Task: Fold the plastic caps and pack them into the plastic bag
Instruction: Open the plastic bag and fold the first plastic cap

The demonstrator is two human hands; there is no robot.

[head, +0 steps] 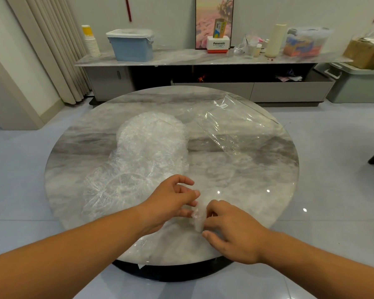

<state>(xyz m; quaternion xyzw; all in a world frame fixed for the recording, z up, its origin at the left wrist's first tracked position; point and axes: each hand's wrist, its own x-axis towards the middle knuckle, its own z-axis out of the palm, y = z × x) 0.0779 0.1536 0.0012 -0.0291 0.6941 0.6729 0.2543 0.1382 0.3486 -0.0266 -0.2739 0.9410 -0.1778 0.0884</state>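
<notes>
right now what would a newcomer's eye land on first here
The left hand and right hand pinch one folded cap near the front edge of the round marble table. A crinkly heap of plastic caps lies left of centre; the clear plastic bag lies flat at the far right.

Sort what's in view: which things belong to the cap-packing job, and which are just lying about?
Job: cap being folded, pinched by left hand and right hand; pile of caps; plastic bag; round table.

Lying about, on the shelf behind: blue bin, paper cups, Panasonic box, cream cylinder.
</notes>
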